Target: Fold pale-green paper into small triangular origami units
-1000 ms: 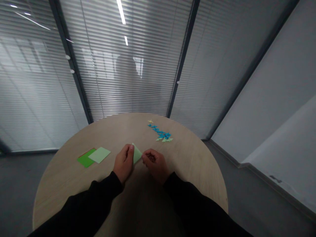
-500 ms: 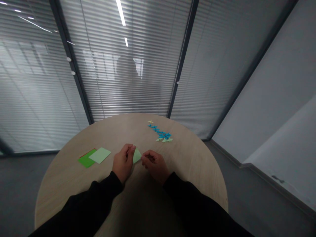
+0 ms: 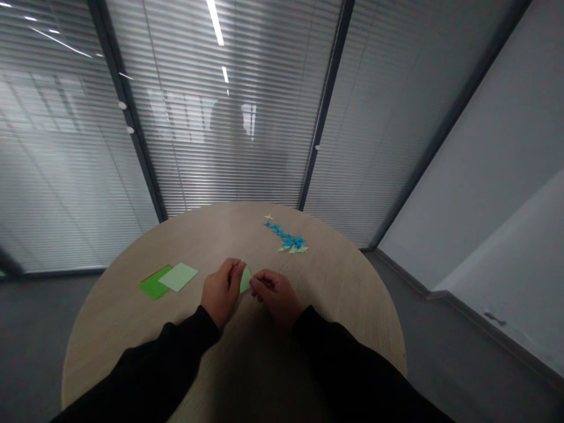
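Observation:
Between my two hands is a small piece of pale green paper (image 3: 245,281), mostly covered by the fingers. My left hand (image 3: 221,292) is closed on its left side, thumb and fingers pinched together. My right hand (image 3: 278,296) pinches the right edge with curled fingers. How the paper is folded cannot be made out. To the left of my left hand lies a flat pale green sheet (image 3: 178,277), overlapping a stack of brighter green paper (image 3: 154,286) that shows a reddish edge.
Beyond my right hand, small blue folded paper pieces (image 3: 288,239) lie in a line. Several pale green folded pieces (image 3: 293,249) sit at its near end, a yellow one (image 3: 268,217) at its far end. The round wooden table (image 3: 352,282) stands before glass panels with blinds (image 3: 238,158).
My left hand has shifted slightly right, and my right hand slightly left. Less of the pale green paper shows between them. The other papers lie as before.

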The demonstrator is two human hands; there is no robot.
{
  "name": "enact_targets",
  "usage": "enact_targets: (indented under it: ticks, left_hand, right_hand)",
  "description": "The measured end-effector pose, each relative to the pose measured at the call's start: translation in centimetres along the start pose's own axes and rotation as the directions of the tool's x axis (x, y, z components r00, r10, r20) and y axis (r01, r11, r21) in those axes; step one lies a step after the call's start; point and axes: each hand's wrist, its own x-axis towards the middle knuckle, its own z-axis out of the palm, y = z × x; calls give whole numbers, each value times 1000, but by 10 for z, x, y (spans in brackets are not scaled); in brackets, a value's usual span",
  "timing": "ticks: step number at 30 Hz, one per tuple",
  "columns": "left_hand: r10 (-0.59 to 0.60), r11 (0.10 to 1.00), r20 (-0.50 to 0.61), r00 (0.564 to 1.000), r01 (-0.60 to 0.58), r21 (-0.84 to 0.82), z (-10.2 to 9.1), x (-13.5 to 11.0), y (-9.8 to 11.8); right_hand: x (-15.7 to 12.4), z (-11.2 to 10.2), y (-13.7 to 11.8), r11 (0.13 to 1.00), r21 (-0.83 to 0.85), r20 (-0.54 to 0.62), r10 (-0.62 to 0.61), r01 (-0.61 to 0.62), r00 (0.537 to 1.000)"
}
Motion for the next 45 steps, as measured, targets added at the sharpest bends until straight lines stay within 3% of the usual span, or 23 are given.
enact_targets:
  ticks: [12, 29, 45]
  left_hand:
    - [-33, 999, 52, 998, 34, -32, -1, 4, -2]
    - [2, 999, 43, 999, -1, -38, 1, 3, -3]
    - [-34, 995, 63, 997, 40, -89, 0, 2, -3]
  right_hand:
    - [0, -5, 7, 986, -152, 53, -57, 64, 997]
    - [2, -5, 8, 979, -189, 65, -63, 74, 996]
    - [1, -5, 5, 977, -198, 45, -70, 77, 997]
